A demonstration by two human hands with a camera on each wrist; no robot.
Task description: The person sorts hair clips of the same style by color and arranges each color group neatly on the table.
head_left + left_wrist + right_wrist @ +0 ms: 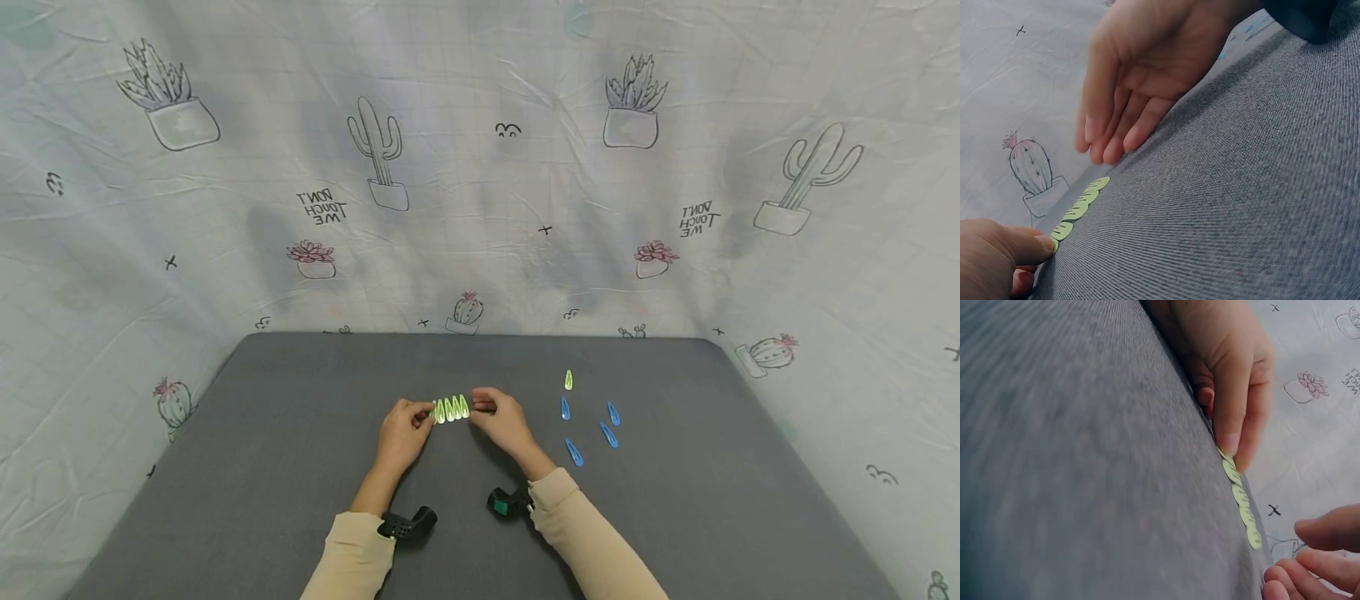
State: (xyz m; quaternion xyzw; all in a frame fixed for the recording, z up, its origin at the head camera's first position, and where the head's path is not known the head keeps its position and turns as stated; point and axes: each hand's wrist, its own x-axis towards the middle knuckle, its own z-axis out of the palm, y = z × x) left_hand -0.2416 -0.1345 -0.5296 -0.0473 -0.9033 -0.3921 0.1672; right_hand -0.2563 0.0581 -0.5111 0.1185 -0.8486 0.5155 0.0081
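Observation:
Several yellow-green snap hair clips (453, 408) lie side by side in a short row on the grey table. My left hand (400, 435) is at the row's left end, its thumb and forefinger pinching the end clip (1055, 245), which they partly cover. At the right end hovers my right hand (504, 423), fingers loosely bent and thumb apart from them, with nothing held. In the right wrist view the last clip (1254, 538) of the row lies just short of the right fingertips (1277, 576).
To the right of my right hand, one more yellow-green clip (568, 380) lies above several scattered blue hair clips (573, 452). The grey table (300, 467) meets a white patterned cloth (480, 183) behind and at both sides. Black wrist cameras (408, 525) sit on both wrists.

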